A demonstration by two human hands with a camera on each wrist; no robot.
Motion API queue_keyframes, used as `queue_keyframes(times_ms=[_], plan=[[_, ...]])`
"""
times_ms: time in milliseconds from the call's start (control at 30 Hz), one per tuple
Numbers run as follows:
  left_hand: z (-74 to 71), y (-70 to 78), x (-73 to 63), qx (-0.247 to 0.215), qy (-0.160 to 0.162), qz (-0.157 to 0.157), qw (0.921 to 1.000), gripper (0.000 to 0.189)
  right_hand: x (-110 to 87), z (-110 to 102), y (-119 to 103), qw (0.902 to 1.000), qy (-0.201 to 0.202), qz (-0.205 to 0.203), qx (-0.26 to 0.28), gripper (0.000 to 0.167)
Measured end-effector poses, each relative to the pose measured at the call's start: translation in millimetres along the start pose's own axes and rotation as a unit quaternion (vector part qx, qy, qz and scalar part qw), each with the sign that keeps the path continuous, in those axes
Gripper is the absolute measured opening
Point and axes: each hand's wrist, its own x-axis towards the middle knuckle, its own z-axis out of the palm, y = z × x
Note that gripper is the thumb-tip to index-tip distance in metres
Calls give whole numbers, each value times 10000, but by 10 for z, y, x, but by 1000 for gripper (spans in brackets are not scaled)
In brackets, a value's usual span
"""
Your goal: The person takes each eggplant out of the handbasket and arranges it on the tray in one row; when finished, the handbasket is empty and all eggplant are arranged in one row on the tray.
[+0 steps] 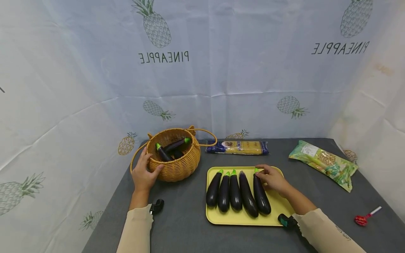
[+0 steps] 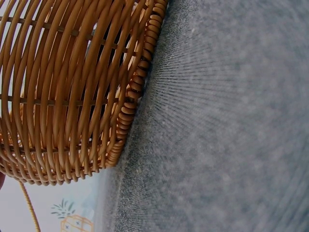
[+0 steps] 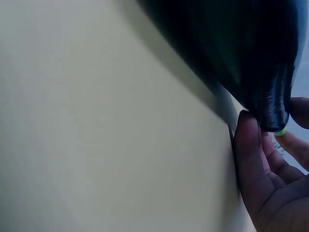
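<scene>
My left hand (image 1: 145,174) holds the wicker basket (image 1: 178,171) at its left side, thumb on the front below the rim. The basket's woven wall (image 2: 72,87) fills the left of the left wrist view, where that hand is almost wholly hidden. Inside lie several dark eggplants (image 1: 164,154). On a yellow tray (image 1: 276,209), my right hand (image 1: 274,180) pinches the rightmost eggplant (image 1: 262,196) near its green stem end. The right wrist view shows thumb and fingers of the right hand (image 3: 275,193) around the narrow end of this eggplant (image 3: 222,43). Several more eggplants (image 1: 224,193) lie side by side to its left.
Behind the tray lies a blue and yellow packet (image 1: 242,147). A green bag (image 1: 326,162) rests at the back right, and a red lollipop (image 1: 361,220) near the right edge. The basket's handle (image 1: 207,131) sticks out toward the packet. Pineapple-print cloth (image 1: 240,70) hangs behind the grey table (image 1: 180,225).
</scene>
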Motion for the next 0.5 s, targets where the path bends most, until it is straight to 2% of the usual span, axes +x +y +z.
queue_keyframes(times_ms=[500], plan=[[2, 2, 6, 13, 29, -24, 10000, 85, -45, -10, -7, 9997, -48, -218, -47, 47]])
